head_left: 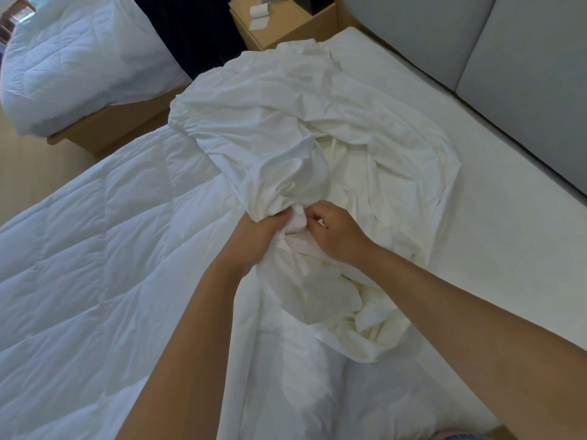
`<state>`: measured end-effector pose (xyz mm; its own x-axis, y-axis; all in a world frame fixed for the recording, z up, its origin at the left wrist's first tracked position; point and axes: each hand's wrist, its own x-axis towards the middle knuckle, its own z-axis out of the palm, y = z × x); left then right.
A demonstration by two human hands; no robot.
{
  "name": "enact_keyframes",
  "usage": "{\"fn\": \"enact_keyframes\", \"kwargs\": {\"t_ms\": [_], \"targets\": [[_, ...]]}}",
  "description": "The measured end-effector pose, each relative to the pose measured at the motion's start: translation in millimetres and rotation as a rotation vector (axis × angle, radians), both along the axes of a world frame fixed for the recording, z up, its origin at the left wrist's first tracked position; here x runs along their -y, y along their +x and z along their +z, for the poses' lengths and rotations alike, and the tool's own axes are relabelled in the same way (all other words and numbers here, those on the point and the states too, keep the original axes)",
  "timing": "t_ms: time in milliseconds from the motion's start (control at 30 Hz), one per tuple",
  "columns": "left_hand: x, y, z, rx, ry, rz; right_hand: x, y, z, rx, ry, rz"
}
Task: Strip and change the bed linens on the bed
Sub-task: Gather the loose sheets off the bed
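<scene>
1. Hands at mid-bed: your left hand [259,228] is fisted into a gathered neck of the white sheet [301,122], fingers curled round the cloth. Your right hand [336,231], just beside it, pinches a small fold betw. thumb and fingertips.
2. Sheet lies crumpled in a heap across the middle of the bed, trailing up toward the nightstand [286,27] and down toward you. Part rests on the quilted duvet [95,233] at L, part on the bare mattress [476,233] at R, below the grey headboard [508,58].
3. Step in hand, by the look of it: hunting an edge or corner in the bundle. Whether the R fingers have a hem, a corner or a plain fold can't be told, as the cloth is all white and bunched.
4. To do it well: use the L grip as anchor and walk the R pinch along the fold to a hem, then spread your arms to open the sheet. Lift it off the duvet first, so the two don't drag together.
5. Second bed [79,58] at far L, w/ its own quilt, plays no part.
</scene>
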<state>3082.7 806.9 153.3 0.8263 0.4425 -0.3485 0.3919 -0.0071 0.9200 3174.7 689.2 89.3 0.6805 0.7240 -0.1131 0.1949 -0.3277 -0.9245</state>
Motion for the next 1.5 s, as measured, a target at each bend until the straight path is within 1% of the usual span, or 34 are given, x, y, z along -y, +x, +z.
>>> {"fn": "enact_keyframes", "kwargs": {"t_ms": [67, 167, 300, 367, 400, 433, 500, 567, 600, 667, 733, 833, 900, 1067, 1133, 1167, 1233, 1267, 1333, 1400, 1433, 1500], "targets": [[-1.2, -4.1, -0.7, 0.010, -0.105, -0.010, 2.8, 4.3, 1.1, -0.007, 0.028, 0.003], [-5.6, -8.3, -0.7, 0.007, -0.244, -0.015, 3.9, 4.4, 2.0, -0.032, 0.008, 0.120], [-11.2, -9.3, -3.0, 0.032, -0.361, 0.065, 2.6, 1.7, 4.4, 0.057, 0.014, 0.107], [-12.0, -8.4, -4.4, 0.061, -0.380, 0.095, 4.8, 2.7, 10.7, 0.120, -0.009, 0.091], [-11.2, -7.9, -5.2, 0.073, -0.369, 0.094, 5.5, 3.0, 18.5, 0.152, 0.018, 0.053], [-9.9, -7.9, -6.1, 0.087, -0.345, 0.080, 5.4, 2.8, 30.8, 0.195, 0.093, -0.017], [-6.6, -8.1, -7.6, 0.095, -0.285, 0.022, -1.6, -0.9, 67.6, 0.338, 0.318, -0.174], [-1.7, -6.6, -7.4, 0.062, -0.206, -0.064, -12.7, -7.0, 100.0, 0.425, 0.460, -0.209], [0.6, -5.3, -7.7, 0.057, -0.142, -0.112, -17.1, -10.3, 108.8, 0.403, 0.468, -0.181], [4.1, -1.4, -5.9, 0.060, -0.046, -0.166, -20.6, -15.5, 111.6, 0.238, 0.399, -0.108], [5.7, 0.7, -5.0, 0.056, -0.042, -0.126, -18.8, -14.5, 102.4, 0.090, 0.343, -0.111], [3.0, -3.3, -9.8, 0.129, -0.243, 0.033, -18.5, -7.9, 94.2, -0.060, 0.326, -0.145], [1.4, -4.3, -10.6, 0.195, -0.333, 0.089, -22.2, -6.3, 89.3, -0.156, 0.322, -0.142], [-1.3, -2.0, -8.2, 0.212, -0.430, 0.156, -24.1, -5.9, 73.3, -0.312, 0.342, -0.041], [-7.2, -2.6, -6.2, 0.228, -0.479, 0.143, -18.4, -0.8, 58.3, -0.384, 0.270, -0.043], [-9.8, -2.8, -5.1, 0.231, -0.496, 0.141, -12.6, 0.5, 48.4, -0.410, 0.193, -0.040], [-12.5, -3.1, -4.6, 0.227, -0.493, 0.165, 2.0, -0.4, 29.2, -0.383, 0.066, 0.005], [-12.3, -3.2, -4.7, 0.210, -0.477, 0.183, 7.6, -2.4, 21.6, -0.359, 0.044, 0.028], [-10.3, -2.5, -5.0, 0.156, -0.438, 0.218, 12.3, -3.7, 11.3, -0.315, 0.054, 0.003], [-8.1, -0.2, -4.4, 0.118, -0.402, 0.248, 11.8, 0.5, 7.1, -0.230, 0.050, -0.044], [-7.5, 0.6, -4.0, 0.113, -0.390, 0.259, 11.0, 3.6, 7.6, -0.194, 0.042, -0.041], [-8.4, 0.6, -3.8, 0.116, -0.383, 0.280, 11.5, 9.9, 9.5, -0.167, 0.016, 0.032]]}}
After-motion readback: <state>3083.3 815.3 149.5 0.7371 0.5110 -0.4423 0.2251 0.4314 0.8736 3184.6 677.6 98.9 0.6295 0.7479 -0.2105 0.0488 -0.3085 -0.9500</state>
